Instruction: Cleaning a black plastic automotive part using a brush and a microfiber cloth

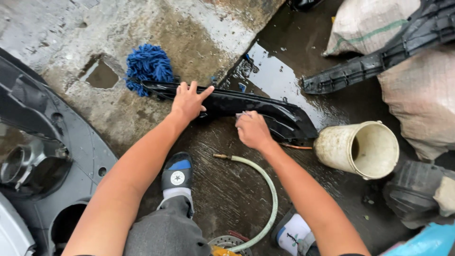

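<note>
Nearest the camera, a grey-trousered knee and two feet in black-and-white sandals [177,176] stand on wet, ridged dark concrete. Between the feet a pale green rubber hose [270,189] curves in a smooth arc, its brass nozzle pointing left. At the left edge lies a broad grey plastic body panel [85,156] with round cut-outs. Further out, the right hand [253,130] is bunched, fingers curled over a small pale rag that barely shows, and presses against the near face of a long, glossy black plastic trim panel [265,109]. The left hand [189,101] lies flat with fingers spread on the same panel's upper edge, steadying it; the two hands are apart, both touching the piece. The panel lies across the seam where rough, stained light concrete meets the darker wet floor, narrow at its left end and broader to the right. Just beside its right end a grimy cream plastic bucket [358,148] lies on its side, mouth open to the right. Behind the panel's left end sits a shaggy blue microfibre mop head [148,65]. Beyond, a puddle [275,76] reflects the sky, and woven sacks [417,85] carry another ribbed black plastic part [379,61].
</note>
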